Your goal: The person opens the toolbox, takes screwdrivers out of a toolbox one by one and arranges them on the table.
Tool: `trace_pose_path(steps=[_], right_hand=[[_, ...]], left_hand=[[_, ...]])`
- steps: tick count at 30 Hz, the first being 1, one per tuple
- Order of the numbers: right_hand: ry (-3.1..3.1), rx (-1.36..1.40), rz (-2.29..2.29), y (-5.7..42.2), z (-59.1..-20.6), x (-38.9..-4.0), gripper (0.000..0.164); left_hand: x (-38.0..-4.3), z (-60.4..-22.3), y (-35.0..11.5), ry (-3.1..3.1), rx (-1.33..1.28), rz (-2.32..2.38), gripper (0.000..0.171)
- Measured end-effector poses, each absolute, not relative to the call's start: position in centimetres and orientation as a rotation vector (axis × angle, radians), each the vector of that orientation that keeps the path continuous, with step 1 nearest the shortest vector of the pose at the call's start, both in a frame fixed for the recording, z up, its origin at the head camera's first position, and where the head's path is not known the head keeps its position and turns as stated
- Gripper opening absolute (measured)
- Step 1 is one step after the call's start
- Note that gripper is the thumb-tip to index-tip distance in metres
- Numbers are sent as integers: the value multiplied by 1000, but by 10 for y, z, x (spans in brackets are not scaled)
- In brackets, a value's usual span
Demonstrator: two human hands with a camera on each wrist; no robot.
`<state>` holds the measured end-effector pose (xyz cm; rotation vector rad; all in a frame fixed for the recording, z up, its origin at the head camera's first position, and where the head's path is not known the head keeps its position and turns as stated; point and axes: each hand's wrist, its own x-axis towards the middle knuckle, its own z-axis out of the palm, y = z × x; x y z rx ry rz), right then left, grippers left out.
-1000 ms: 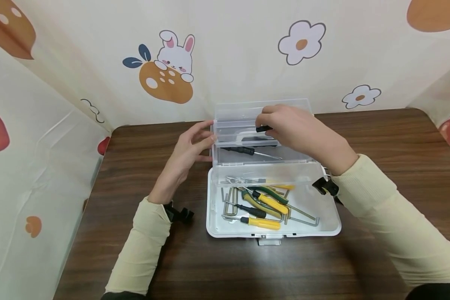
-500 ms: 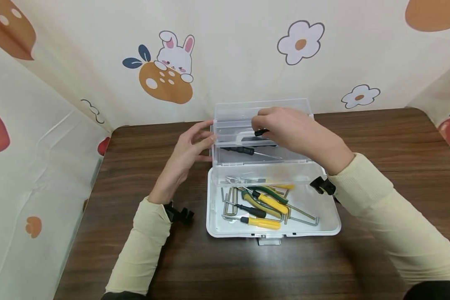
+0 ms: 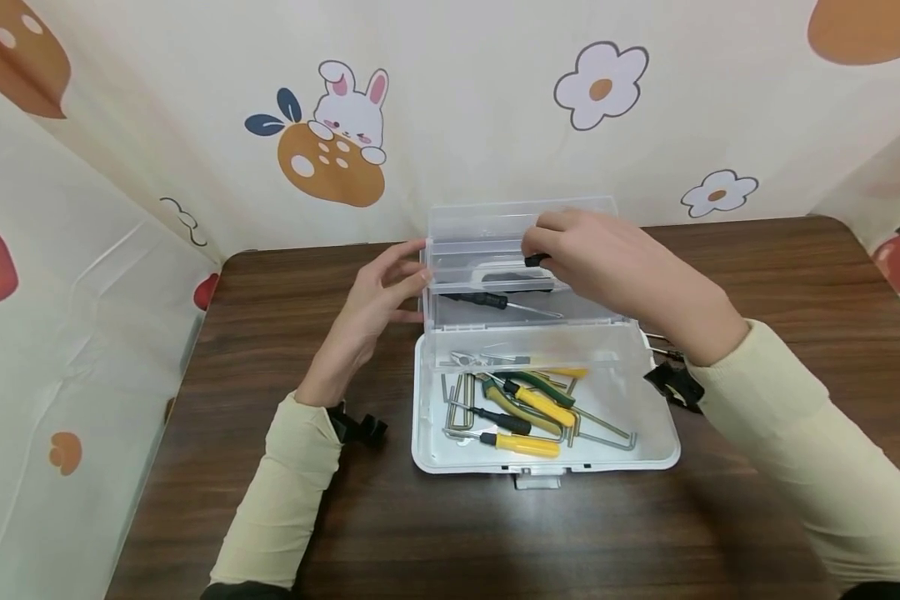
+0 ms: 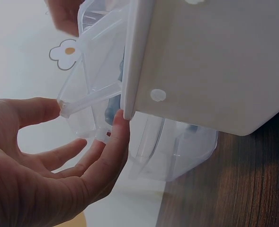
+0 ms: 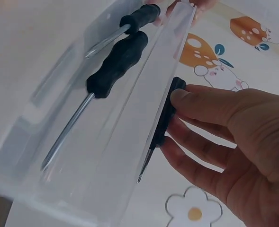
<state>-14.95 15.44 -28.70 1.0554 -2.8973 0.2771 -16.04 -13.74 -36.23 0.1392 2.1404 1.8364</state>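
Note:
A toolbox with a white base (image 3: 656, 437) stands with its clear trays (image 3: 607, 312) raised at the back. My right hand (image 3: 615, 258) pinches a small black-handled screwdriver (image 5: 166, 113) between thumb and fingertips, beside the upper clear tray in the right wrist view. Its metal tip points down. My left hand (image 3: 371, 304) holds the left end of the trays, its fingertips touching the plastic. In the right wrist view a black screwdriver (image 5: 118, 66) and another dark-handled screwdriver (image 5: 140, 19) lie in a tray.
Inside the base lie several hex keys (image 3: 461, 400), green-handled pliers (image 3: 543, 387), a yellow screwdriver (image 3: 525, 444) and a black screwdriver (image 3: 506, 422). A latch (image 3: 537, 481) sticks out in front. The patterned wall sheet (image 3: 480, 108) rises behind the wooden table (image 3: 330, 517).
My right hand has shifted slightly to the right with the small screwdriver, after a short dip to the left. The left hand stays at the tray end.

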Motion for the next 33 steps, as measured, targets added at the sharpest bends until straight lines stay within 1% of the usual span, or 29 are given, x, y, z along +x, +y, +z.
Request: trace_pose_path(steps=[10,19,24,33], right_hand=[[-2889,934,252,186,-288,-126,22],[-2797,790,332,237,-304,-99,34],[-2804,743,367,257,-321,-84,38],[-2877,644,376,292,-368,-49,39]], left_hand=[[-161,-365,-141,2163,114,1826,51],[-159,-364,-139,2155,131,1825,52],[-159,-364,-140,2172,131,1820,51],[-160,-365,-136,2153,156,1834,52]])
